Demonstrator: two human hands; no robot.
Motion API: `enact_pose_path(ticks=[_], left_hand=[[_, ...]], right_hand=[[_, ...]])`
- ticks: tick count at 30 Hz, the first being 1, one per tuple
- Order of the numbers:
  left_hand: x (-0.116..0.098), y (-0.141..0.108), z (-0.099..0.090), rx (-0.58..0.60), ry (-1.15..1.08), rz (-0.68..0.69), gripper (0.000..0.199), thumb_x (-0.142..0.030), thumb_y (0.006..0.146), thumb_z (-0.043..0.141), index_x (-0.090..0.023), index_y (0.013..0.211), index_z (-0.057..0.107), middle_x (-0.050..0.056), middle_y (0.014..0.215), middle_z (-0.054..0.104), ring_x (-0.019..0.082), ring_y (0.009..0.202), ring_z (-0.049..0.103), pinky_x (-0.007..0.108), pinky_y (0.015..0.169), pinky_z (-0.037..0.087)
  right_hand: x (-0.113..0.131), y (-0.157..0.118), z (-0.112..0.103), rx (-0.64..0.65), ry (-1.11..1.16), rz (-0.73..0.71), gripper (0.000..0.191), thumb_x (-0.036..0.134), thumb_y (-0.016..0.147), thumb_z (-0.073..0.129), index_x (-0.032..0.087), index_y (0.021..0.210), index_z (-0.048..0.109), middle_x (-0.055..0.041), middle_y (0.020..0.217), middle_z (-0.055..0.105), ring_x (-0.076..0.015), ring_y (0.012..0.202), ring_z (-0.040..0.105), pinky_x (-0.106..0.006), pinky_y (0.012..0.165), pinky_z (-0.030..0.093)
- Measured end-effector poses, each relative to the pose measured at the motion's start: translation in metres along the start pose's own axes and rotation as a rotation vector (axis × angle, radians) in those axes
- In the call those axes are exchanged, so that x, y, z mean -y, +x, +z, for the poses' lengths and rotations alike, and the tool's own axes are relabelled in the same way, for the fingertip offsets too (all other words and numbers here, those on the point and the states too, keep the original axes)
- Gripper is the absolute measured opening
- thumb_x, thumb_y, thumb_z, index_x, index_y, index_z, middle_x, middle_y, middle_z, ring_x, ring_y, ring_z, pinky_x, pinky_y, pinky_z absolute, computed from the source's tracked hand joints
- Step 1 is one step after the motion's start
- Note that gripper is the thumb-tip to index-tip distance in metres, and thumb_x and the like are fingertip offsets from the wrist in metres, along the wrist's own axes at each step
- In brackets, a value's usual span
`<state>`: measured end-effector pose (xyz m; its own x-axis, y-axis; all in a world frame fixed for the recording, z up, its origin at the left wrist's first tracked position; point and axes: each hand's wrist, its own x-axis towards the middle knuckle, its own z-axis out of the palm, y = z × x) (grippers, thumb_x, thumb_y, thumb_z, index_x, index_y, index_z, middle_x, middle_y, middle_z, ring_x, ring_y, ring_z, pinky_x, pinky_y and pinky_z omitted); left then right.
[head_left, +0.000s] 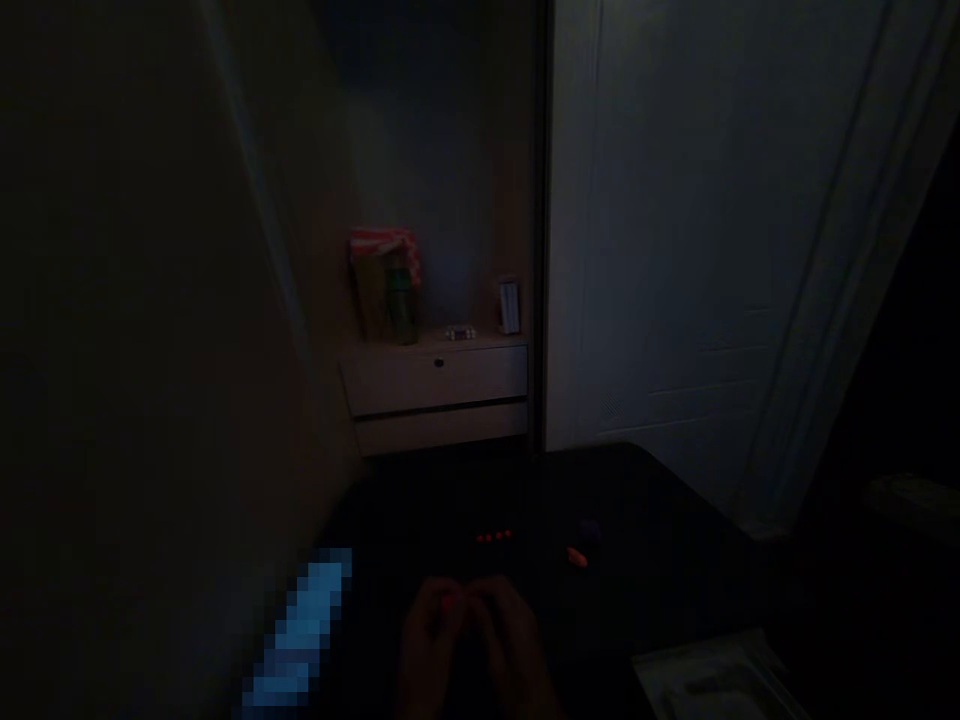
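The light is very dim. My left hand [430, 635] is closed, with a small red lump [448, 603] that looks like modelling clay between thumb and fingers. Against it my right hand [510, 635] is closed too, its fingertips meeting the left ones at the lump; the exact hold is hard to see. Beyond the hands, several little red balls [493, 537] sit in a row on the dark table [420, 500]. To their right lie an orange piece [576, 557] and a dark purple lump [591, 532].
A pale flat packet or sheet [712, 675] lies at the table's near right. At left is a bright bluish pixelated patch [300, 630]. Behind the table stand drawers [442, 385] with a green bottle [402, 305] on top, and a pale door [675, 250].
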<state>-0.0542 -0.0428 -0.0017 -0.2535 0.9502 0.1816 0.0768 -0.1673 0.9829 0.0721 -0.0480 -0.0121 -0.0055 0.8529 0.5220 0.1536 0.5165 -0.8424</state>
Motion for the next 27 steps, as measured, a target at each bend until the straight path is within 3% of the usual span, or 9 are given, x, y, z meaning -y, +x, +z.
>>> enact_pose_path(ticks=[7,10,16,21,24,27], left_hand=[[0.009,0.004,0.006,-0.027,0.08,0.032,0.052,-0.069,0.066,0.072,-0.02,0.08,0.073,0.007,0.081,0.075,0.025,0.08,0.07,0.033,0.076,0.057],[0.011,0.002,0.01,-0.011,0.116,0.007,0.051,-0.068,0.071,0.067,-0.02,0.085,0.074,0.007,0.085,0.076,0.026,0.083,0.071,0.035,0.079,0.056],[0.009,0.002,0.008,0.011,0.246,-0.005,0.04,-0.058,0.073,0.062,-0.019,0.078,0.07,0.004,0.074,0.07,0.022,0.073,0.064,0.031,0.071,0.051],[0.015,0.006,0.007,0.059,0.315,0.028,0.036,-0.056,0.072,0.061,-0.02,0.064,0.061,-0.002,0.061,0.056,0.016,0.061,0.053,0.026,0.06,0.044],[0.019,0.005,0.007,0.075,0.315,0.063,0.039,-0.059,0.075,0.061,-0.021,0.063,0.059,-0.002,0.061,0.057,0.015,0.061,0.054,0.026,0.06,0.045],[0.022,0.002,0.005,0.051,0.307,0.111,0.041,-0.059,0.086,0.052,-0.021,0.079,0.065,0.001,0.074,0.067,0.018,0.072,0.064,0.027,0.069,0.051]], right_hand=[[-0.018,0.0,0.004,-0.088,-0.072,-0.053,0.026,0.029,0.102,0.051,0.028,0.121,0.069,-0.0066,0.11,0.074,-0.021,0.1,0.072,-0.031,0.09,0.058],[-0.028,0.0,0.007,-0.093,-0.142,-0.106,0.026,0.022,0.101,0.049,0.026,0.113,0.071,-0.0068,0.104,0.075,-0.0207,0.094,0.072,-0.03,0.085,0.059],[-0.049,-0.002,0.015,-0.106,-0.427,-0.271,0.023,0.014,0.096,0.05,0.025,0.097,0.071,-0.0054,0.086,0.074,-0.0208,0.076,0.071,-0.029,0.068,0.057],[-0.065,0.001,0.021,-0.204,-0.545,-0.334,0.02,0.021,0.098,0.049,0.023,0.087,0.067,-0.0044,0.075,0.072,-0.0209,0.065,0.069,-0.029,0.062,0.056],[-0.061,0.003,0.019,-0.225,-0.477,-0.236,0.023,0.026,0.1,0.046,0.022,0.092,0.067,-0.0063,0.08,0.073,-0.0219,0.07,0.072,-0.03,0.064,0.058],[-0.05,0.004,0.013,-0.175,-0.331,-0.133,0.027,0.03,0.103,0.044,0.024,0.104,0.07,-0.0078,0.095,0.077,-0.0219,0.085,0.075,-0.029,0.076,0.06]])
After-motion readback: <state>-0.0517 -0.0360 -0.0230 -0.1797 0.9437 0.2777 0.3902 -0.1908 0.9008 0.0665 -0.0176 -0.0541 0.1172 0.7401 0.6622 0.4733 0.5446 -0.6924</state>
